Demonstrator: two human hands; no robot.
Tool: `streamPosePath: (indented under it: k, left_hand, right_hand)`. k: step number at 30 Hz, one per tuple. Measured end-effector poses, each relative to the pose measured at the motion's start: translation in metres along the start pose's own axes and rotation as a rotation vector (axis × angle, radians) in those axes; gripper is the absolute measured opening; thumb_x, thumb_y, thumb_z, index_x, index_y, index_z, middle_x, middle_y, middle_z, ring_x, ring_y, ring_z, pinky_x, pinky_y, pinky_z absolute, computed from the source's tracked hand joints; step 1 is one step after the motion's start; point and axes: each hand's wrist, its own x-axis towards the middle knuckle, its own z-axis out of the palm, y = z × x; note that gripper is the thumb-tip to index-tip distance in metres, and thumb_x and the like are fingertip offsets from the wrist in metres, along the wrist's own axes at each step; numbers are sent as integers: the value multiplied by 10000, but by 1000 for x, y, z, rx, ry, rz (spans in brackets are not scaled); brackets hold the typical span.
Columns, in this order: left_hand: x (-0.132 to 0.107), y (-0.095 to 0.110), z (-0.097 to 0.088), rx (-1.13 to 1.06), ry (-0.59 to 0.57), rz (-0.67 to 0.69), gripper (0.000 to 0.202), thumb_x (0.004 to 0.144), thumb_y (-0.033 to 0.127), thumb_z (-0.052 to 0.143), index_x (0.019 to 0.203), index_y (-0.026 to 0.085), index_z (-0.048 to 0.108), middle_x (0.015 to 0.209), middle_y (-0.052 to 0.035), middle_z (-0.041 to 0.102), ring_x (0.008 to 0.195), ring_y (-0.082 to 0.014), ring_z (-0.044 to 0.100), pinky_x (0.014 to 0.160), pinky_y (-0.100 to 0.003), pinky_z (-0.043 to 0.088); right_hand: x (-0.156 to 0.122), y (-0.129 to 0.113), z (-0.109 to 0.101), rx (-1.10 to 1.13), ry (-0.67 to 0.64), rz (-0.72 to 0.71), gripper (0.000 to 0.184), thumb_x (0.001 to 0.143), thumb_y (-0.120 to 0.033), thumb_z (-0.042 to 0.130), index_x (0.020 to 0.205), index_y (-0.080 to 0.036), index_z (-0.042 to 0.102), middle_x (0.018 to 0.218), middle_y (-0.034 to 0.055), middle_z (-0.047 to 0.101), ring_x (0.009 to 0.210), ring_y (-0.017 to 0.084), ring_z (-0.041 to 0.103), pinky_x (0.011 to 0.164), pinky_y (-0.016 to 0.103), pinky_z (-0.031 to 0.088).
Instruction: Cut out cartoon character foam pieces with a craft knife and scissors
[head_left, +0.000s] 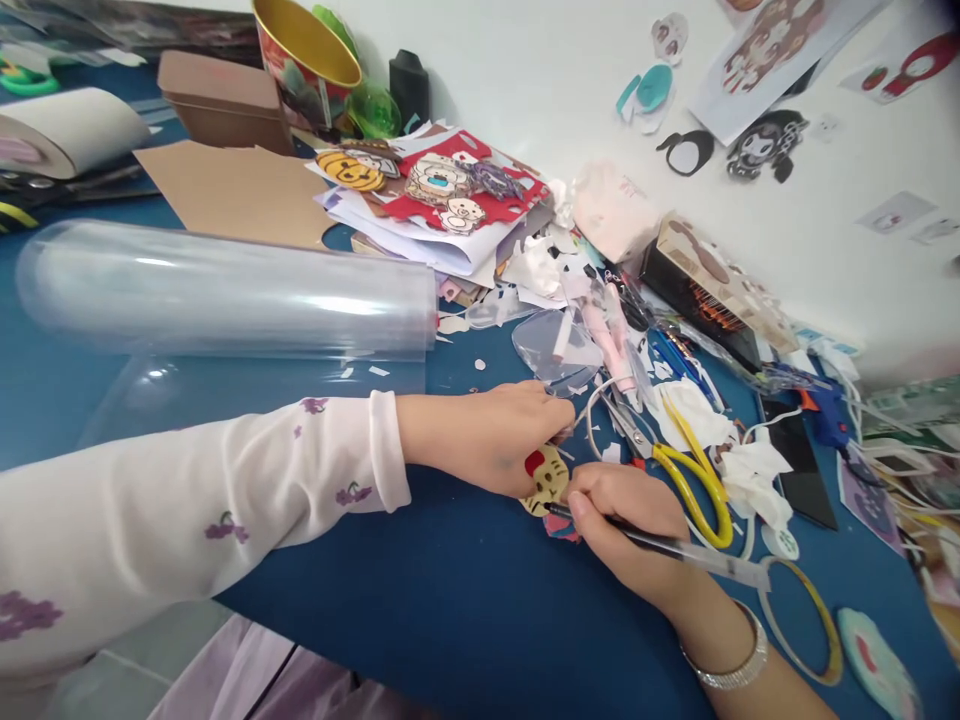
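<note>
My left hand (491,435) lies on the blue table (450,600) with its fingers closed, pressing down a small yellow cartoon cut-out (546,482) with a red patch. My right hand (626,525) grips a thin pen (660,543) in a writing pinch, its tip touching the cut-out. A bracelet (731,665) circles my right wrist. My left arm wears a white sleeve with purple prints.
Yellow-handled scissors (686,470) lie just right of my hands. A clear plastic roll (225,290) lies at the left. Paper scraps, printed stickers (450,190), a brown cardboard sheet (232,190), a gold bowl (304,55) and a ring (806,615) crowd the table.
</note>
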Motion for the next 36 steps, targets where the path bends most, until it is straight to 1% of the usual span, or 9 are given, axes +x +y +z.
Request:
streamPosePath:
  k: [5,8,12,16,22,28,36]
  left_hand:
    - [4,-6,6,4,4,-20,271,673,211,589,799,215,350,750,-2,443,748,-181,444,640,-263,344]
    - [4,-7,7,-1,3,-28,287,659,194,597,796,217,346,763,-5,450,759,-185,434,637,-265,341]
    - [2,-5,6,-15,8,-19,302,655,152,590,784,220,325,775,-1,461,766,-177,424,667,-264,349]
    - [0,-3,5,-21,18,-12,299,664,135,581,789,219,323,775,4,461,760,-167,420,690,-262,348]
    - [2,-5,6,-13,2,-22,289,660,169,589,784,221,333,772,-5,459,776,-183,427,655,-266,345]
    - [3,-6,7,-1,6,-18,293,657,159,587,785,220,330,774,0,456,762,-172,429,676,-269,351]
    - [2,-6,6,-1,8,-14,275,666,167,577,799,217,341,776,-6,456,774,-182,432,665,-271,352]
  right_hand:
    - [-2,-1,0,-53,-59,-31,315,852,-80,415,582,-215,326,534,-26,497,495,97,447,501,235,357]
    - [-3,0,2,-97,-66,-61,313,864,-97,412,587,-220,335,539,-27,495,494,98,442,497,235,359]
    - [-2,0,2,-116,-89,-79,304,872,-117,411,593,-227,355,539,-30,482,493,104,447,501,241,376]
    - [-1,-1,1,-110,-87,-81,311,870,-105,412,590,-225,348,538,-29,480,500,101,449,501,235,375]
    - [-1,-1,1,-86,-78,-75,313,870,-102,417,593,-222,333,538,-31,471,502,96,431,502,226,371]
    - [-2,1,2,-83,-69,-88,309,863,-95,423,595,-224,340,544,-32,470,507,99,445,505,232,373]
    - [-2,0,2,-93,-74,-93,311,865,-97,419,590,-227,356,539,-28,482,497,104,445,497,235,379]
